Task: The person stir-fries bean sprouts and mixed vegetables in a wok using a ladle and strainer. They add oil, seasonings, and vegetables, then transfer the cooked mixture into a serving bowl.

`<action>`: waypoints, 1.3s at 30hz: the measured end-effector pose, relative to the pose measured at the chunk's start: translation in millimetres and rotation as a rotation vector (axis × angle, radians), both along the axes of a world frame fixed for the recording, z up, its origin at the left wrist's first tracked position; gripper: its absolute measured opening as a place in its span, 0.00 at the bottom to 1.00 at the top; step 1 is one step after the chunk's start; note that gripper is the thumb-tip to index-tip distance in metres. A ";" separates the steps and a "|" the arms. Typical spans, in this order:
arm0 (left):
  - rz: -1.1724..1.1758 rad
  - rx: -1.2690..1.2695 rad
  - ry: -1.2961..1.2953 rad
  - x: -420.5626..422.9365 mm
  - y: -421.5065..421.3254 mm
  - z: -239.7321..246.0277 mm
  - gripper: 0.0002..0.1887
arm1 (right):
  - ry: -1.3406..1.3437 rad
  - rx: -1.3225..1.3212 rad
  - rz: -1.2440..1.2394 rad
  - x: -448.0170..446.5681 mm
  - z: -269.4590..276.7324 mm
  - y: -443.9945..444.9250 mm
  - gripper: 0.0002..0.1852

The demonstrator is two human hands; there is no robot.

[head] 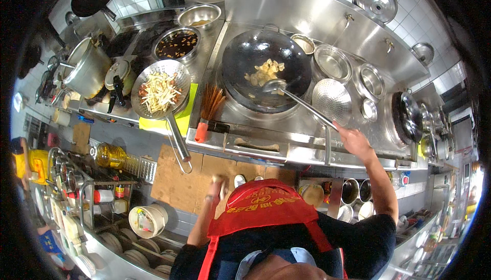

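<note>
My right hand (pixel 355 143) grips the long handle of a steel wok ladle (pixel 274 85). The ladle's bowl rests among pale sliced food (pixel 266 73) inside a large black wok (pixel 238 56). Down beside the red apron (pixel 264 203), my left hand (pixel 217 187) is blurred; a pale thing may be at its fingers, but I cannot tell. To the wok's left, a perforated strainer (pixel 138 101) holds pale strips over reddish-brown pieces. A bamboo wok brush (pixel 211 103) with an orange-red handle lies between strainer and wok.
Behind the strainer stands a bowl of dark liquid (pixel 180 59). Right of the wok are a perforated ladle (pixel 332 100), a steel pot (pixel 333 63) and small bowls. Large pots (pixel 86 69) stand far left. A white bucket (pixel 157 218) is below left. Another person (pixel 36 165) is at the far left edge.
</note>
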State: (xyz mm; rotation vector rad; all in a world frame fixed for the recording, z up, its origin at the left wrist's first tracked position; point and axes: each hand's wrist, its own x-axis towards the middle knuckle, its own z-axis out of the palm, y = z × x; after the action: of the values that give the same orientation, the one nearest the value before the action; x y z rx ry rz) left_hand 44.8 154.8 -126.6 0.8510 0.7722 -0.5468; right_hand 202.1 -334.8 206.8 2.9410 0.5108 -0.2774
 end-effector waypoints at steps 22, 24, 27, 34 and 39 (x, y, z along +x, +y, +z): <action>0.268 0.171 -0.508 314.9 -183.6 91.8 0.13 | 0.235 1.169 -0.496 -10.2 -58.4 34.6 0.35; 0.306 0.091 -0.341 318.9 -176.4 89.1 0.09 | 0.394 1.433 -0.552 -9.4 -63.5 33.6 0.35; 0.188 0.213 -0.395 308.7 -173.4 102.8 0.14 | 0.690 2.128 -0.694 3.0 -73.7 44.5 0.36; -0.139 0.474 -0.536 76.2 -112.3 110.1 0.16 | 0.593 1.518 -0.770 0.8 -101.6 53.8 0.34; 0.101 0.757 0.209 -139.2 -16.6 43.1 0.18 | 0.465 1.393 -0.522 -1.2 -139.1 60.6 0.32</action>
State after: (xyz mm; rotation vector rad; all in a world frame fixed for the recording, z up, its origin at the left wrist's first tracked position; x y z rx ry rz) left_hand -94.4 138.2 -83.6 1.4531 1.2396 -0.2431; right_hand 200.9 -274.3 67.7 4.3555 -0.2086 -1.0352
